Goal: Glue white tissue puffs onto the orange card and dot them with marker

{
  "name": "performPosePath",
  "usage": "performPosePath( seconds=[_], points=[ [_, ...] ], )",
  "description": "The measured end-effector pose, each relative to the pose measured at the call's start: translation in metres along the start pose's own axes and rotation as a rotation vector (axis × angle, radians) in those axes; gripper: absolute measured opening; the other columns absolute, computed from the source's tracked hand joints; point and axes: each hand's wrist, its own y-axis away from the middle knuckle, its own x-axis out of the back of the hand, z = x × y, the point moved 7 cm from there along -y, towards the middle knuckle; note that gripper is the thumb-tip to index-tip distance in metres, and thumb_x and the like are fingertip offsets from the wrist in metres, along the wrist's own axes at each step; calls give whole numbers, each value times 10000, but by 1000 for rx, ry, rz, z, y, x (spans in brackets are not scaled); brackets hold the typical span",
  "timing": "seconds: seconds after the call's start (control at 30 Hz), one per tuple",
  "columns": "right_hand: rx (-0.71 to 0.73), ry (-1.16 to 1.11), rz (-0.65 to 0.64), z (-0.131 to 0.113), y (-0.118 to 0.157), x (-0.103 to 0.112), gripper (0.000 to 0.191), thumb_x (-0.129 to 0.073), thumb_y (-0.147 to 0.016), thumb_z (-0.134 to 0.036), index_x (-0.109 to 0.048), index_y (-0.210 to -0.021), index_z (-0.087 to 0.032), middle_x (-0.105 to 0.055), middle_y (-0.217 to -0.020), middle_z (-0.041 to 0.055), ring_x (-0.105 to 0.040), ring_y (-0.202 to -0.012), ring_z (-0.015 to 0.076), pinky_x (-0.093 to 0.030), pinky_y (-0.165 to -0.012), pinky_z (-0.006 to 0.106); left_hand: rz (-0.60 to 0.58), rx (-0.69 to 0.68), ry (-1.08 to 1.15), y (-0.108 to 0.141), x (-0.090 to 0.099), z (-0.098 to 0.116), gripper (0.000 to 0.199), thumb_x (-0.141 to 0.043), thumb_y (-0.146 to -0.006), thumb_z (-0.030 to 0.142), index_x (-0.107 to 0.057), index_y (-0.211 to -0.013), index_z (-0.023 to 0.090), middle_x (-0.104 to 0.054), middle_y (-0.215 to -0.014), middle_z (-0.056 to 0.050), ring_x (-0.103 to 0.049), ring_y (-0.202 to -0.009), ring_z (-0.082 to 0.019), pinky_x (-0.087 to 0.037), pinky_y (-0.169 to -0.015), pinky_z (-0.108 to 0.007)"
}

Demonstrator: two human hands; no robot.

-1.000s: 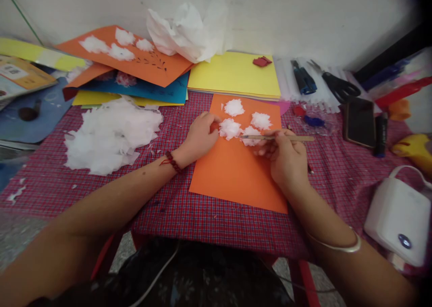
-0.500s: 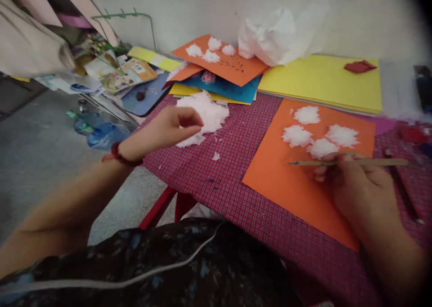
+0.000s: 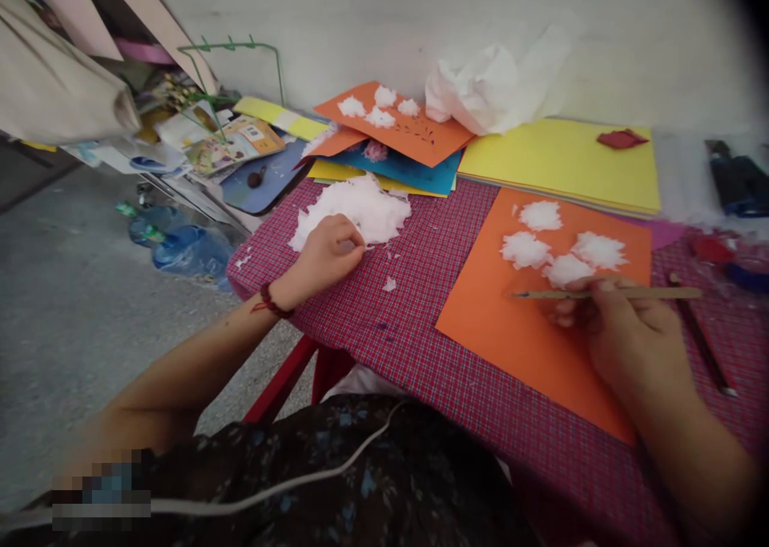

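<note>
My right hand grips a thin wooden paintbrush, held nearly level with its dark tip pointing left. Below it lies an orange sheet of paper bearing several ragged white paper clumps; the hand partly covers the sheet's right side. My left hand wears a dark red bracelet. Its thumb and forefinger are pinched at the near edge of a heap of torn white paper; what they hold, if anything, is too small to make out.
A red checked cloth covers the table. Behind are a decorated orange sheet, a yellow paper stack and crumpled white paper. A dark pen-like stick lies at right. Plastic bottles are on the floor at left.
My left hand has moved down and slightly right, to the near edge of the white heap. My right hand still holds the paintbrush over the orange sheet; the view has shifted slightly.
</note>
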Motion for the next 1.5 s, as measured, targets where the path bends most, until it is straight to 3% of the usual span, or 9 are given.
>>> performPosePath(
  seconds=[0.17, 0.3, 0.53, 0.7, 0.8, 0.93, 1.17, 1.37, 1.5],
  points=[
    [-13, -28, -2, 0, -1, -1, 173, -704, -856, -372, -697, -775, -220, -653, -662, 70, -610, -567, 187, -487, -559, 372, -17, 455, 703, -5, 0, -7, 65, -644, -749, 226, -585, -740, 199, -550, -660, 21, -477, -553, -83, -410, -533, -243],
    [-7, -45, -9, 4, -2, 0, 176, -691, -869, -375, -698, -807, -211, -672, -674, 71, -608, -556, 178, -478, -533, 350, -132, 566, 890, -10, -19, 5, 118, -687, -733, 209, -572, -761, 210, -552, -637, 33, -515, -499, -74, -396, -469, -226],
    [80, -86, -23, -2, -5, -2, 215, -630, -906, -402, -674, -866, -194, -684, -675, 1, -593, -496, 113, -475, -519, 270, -355, 311, 877, -56, -61, 63, 232, -742, -744, 157, -649, -951, 206, -671, -758, -8, -604, -602, -99, -492, -554, -241],
    [142, 22, 12, -9, -5, -1, 219, -605, -929, -388, -688, -925, -186, -716, -744, 2, -596, -503, 94, -481, -538, 264, -449, 169, 800, -95, -103, 107, 177, -667, -753, 50, -624, -876, 169, -659, -724, 6, -618, -644, -91, -519, -649, -249],
    [145, 73, -19, -12, -6, -5, 227, -611, -929, -398, -692, -945, -187, -726, -756, 4, -609, -535, 102, -506, -568, 278, -480, 149, 847, -110, -133, 113, 129, -634, -744, 30, -617, -743, 158, -637, -673, 19, -573, -609, -70, -474, -620, -218],
    [152, 83, 7, -15, -8, -4, 204, -608, -932, -381, -693, -937, -196, -738, -782, 7, -616, -541, 101, -514, -575, 280, -428, 159, 884, -118, -160, 98, 109, -639, -750, 62, -622, -704, 160, -614, -663, 28, -514, -587, -62, -418, -597, -214],
    [73, 26, 136, -9, -9, 10, 193, -630, -908, -402, -677, -883, -216, -703, -711, -7, -599, -500, 99, -498, -523, 257, -411, 99, 881, -113, -160, 84, 84, -644, -754, 88, -632, -743, 171, -638, -741, 22, -538, -674, -82, -442, -692, -231],
    [59, 0, 120, -9, -9, 9, 190, -636, -905, -396, -676, -896, -210, -699, -714, -7, -609, -512, 99, -508, -540, 259, -640, 69, 854, -99, -162, 109, 88, -679, -745, 110, -635, -799, 164, -622, -676, 20, -551, -610, -94, -415, -581, -232],
    [50, 2, 113, -7, -9, 9, 197, -627, -911, -394, -674, -917, -203, -704, -734, -2, -617, -533, 104, -515, -559, 268, -554, -53, 640, -97, -167, 119, 95, -662, -728, 85, -610, -706, 162, -616, -653, 17, -542, -606, -96, -402, -569, -233]
  ],
)
